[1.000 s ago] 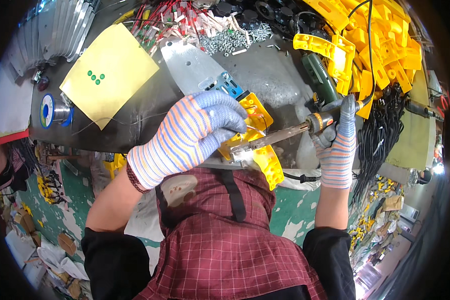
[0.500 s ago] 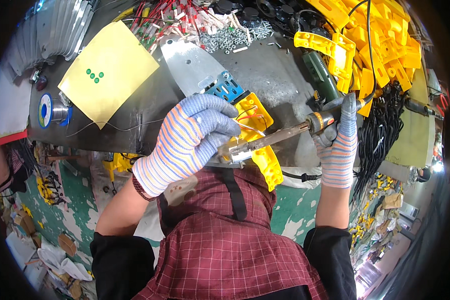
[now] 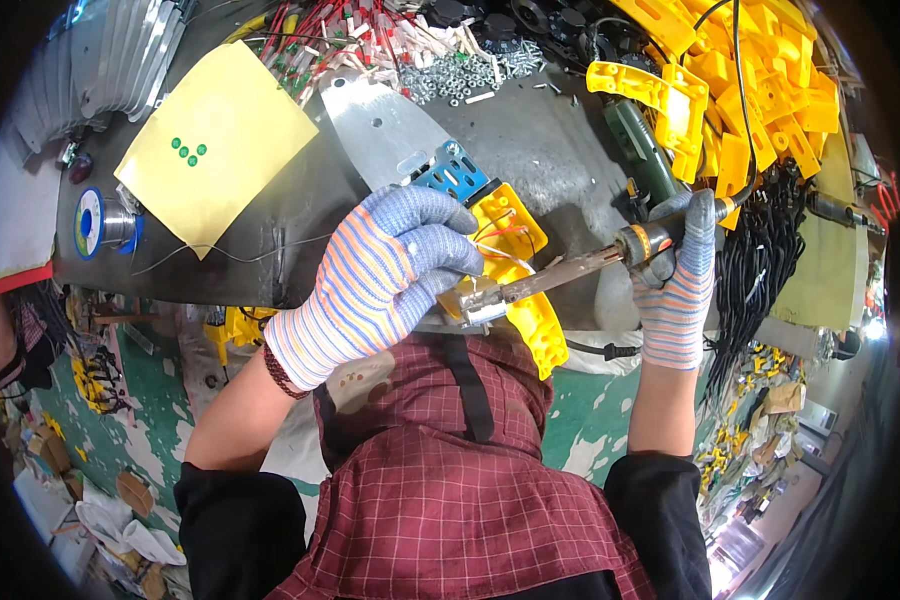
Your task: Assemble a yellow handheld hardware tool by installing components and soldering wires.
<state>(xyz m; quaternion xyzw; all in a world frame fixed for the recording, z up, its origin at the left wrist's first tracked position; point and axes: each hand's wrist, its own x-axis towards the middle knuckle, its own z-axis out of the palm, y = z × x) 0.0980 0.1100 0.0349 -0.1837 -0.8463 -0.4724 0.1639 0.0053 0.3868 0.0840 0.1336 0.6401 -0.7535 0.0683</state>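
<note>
My right hand (image 3: 675, 285), in a striped glove with grey fingers, is closed round the dark handle of a soldering iron (image 3: 570, 270). The iron's worn metal barrel slants left and down to a tip near my left fingertips. My left hand (image 3: 390, 270), gloved alike, is closed in a pinch. Thin solder wire (image 3: 245, 253) runs from a blue-rimmed spool (image 3: 105, 222) to this hand; the grip itself is partly hidden. Beside the fingertips lies an open yellow plastic housing (image 3: 515, 215) with orange, white and dark wires. It joins a blue slotted piece (image 3: 453, 172) and a flat metal blade (image 3: 382, 130).
Yellow sheet (image 3: 220, 145) with small green discs lies left. Stacked metal plates (image 3: 110, 70) stand at the far left. Nuts and screws (image 3: 460, 78) and red-and-white leads (image 3: 340, 40) lie at the back. Yellow housings (image 3: 760, 80) and black cables (image 3: 760, 270) pile up right, beside a green cylinder (image 3: 640, 140).
Both hands stay almost in place, with only slight shifts. The iron's tip remains beside the left fingertips, and the yellow housing has hardly moved.
</note>
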